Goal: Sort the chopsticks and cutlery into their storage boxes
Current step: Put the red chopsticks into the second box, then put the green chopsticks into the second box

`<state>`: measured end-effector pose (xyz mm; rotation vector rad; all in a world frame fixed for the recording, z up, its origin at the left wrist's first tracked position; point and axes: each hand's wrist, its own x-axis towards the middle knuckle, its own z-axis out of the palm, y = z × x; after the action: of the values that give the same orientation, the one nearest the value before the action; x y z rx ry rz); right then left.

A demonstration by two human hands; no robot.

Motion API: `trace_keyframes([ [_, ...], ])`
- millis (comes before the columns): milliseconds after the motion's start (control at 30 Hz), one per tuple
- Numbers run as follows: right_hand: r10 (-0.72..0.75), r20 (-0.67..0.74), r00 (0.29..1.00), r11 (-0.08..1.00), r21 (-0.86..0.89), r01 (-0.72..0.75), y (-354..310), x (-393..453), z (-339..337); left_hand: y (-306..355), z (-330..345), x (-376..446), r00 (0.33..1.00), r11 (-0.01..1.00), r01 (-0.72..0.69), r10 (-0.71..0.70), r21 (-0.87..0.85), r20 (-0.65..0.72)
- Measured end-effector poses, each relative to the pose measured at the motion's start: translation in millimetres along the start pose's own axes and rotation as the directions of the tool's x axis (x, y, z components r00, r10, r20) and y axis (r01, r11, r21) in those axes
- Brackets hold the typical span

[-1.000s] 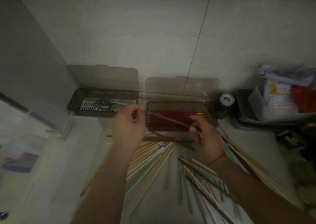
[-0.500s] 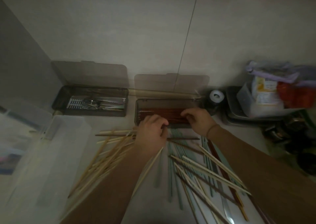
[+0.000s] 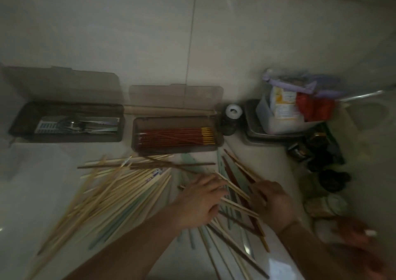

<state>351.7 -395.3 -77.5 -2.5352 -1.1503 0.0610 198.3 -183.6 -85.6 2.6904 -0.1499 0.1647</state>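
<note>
Left hand (image 3: 200,201) resting with loosely spread fingers on scattered chopsticks (image 3: 120,196) on the counter (image 3: 42,172), right hand (image 3: 271,202) pinching a dark red chopstick (image 3: 237,178), red chopsticks (image 3: 175,138) lying in the middle box (image 3: 137,134), cutlery (image 3: 79,125) sitting in the left box (image 3: 19,125)

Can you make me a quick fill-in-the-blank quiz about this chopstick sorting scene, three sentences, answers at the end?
1. The chopsticks in the right-hand box are ____ with gold ends.
2. The metal cutlery lies in the box on the ____.
3. Both the left hand and right hand are among the loose chopsticks on the ____, not over a box.

Missing words: red; left; counter
</note>
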Motion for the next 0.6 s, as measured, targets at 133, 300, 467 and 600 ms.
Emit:
trace_keyframes([
  [133,0.009,-0.005,1.0,0.978,-0.208,-0.01,-10.2,-26.9,9.6,21.6,7.2,18.2,0.976,0.997,0.06,-0.068,0.042,0.206],
  [300,0.027,-0.016,1.0,0.996,-0.09,-0.028,-31.1,-37.4,22.6,32.2,14.8,14.9,0.972,0.993,0.045,-0.069,0.109,0.224],
  [467,-0.059,-0.063,0.996,0.998,0.021,0.06,-55.6,-40.6,34.8,26.0,31.1,-16.0,0.968,0.975,0.059,-0.108,0.213,0.226],
  [600,0.195,-0.071,0.978,0.98,-0.015,-0.196,-43.2,-32.3,29.6,21.7,26.6,-31.5,0.977,0.976,0.085,-0.121,0.199,0.178],
])
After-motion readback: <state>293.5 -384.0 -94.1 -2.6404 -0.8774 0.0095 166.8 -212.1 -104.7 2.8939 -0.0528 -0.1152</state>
